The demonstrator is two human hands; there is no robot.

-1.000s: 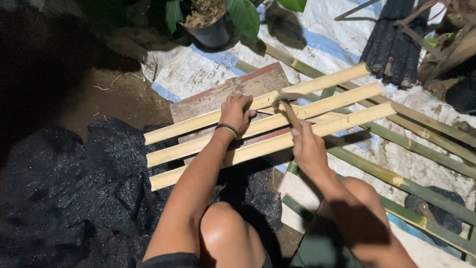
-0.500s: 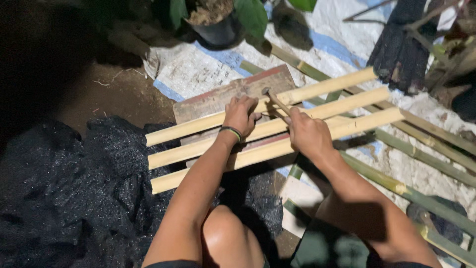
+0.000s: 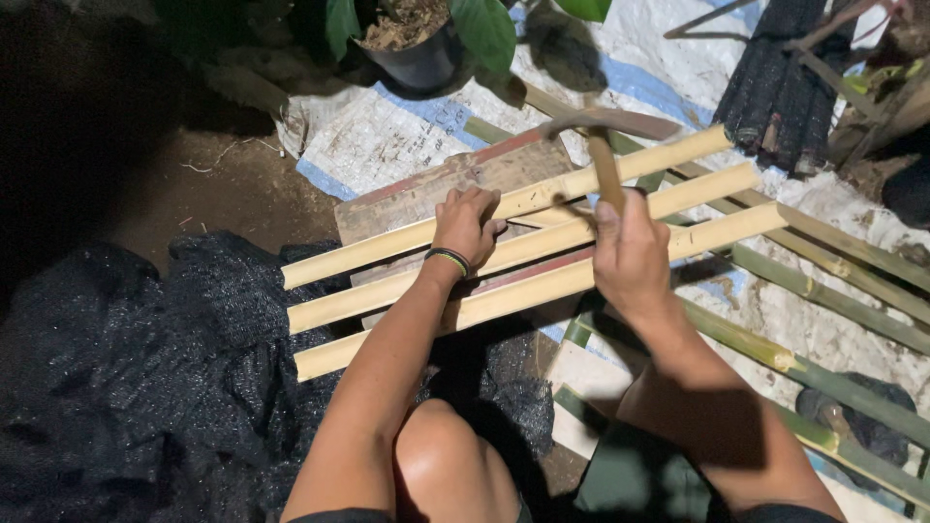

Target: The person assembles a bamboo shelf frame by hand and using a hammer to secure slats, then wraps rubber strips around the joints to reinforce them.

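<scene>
Three pale bamboo slats (image 3: 542,283) lie side by side, slanting up to the right over a worn wooden board (image 3: 407,194). My left hand (image 3: 467,223) presses down on the upper and middle slats, fingers curled; whether it pinches something small is hidden. My right hand (image 3: 630,254) grips the wooden handle of a hammer (image 3: 608,126), whose head is raised above the top slat, just right of my left hand.
Green bamboo poles (image 3: 823,373) run diagonally at the right over a white and blue woven tarp (image 3: 387,136). Black mesh netting (image 3: 145,387) covers the ground at left. A black potted plant (image 3: 417,44) stands at the top, dark bundled netting (image 3: 775,87) at top right.
The hammer has swung up from the slats to a raised position. My left hand has stayed on the slats in the same place.
</scene>
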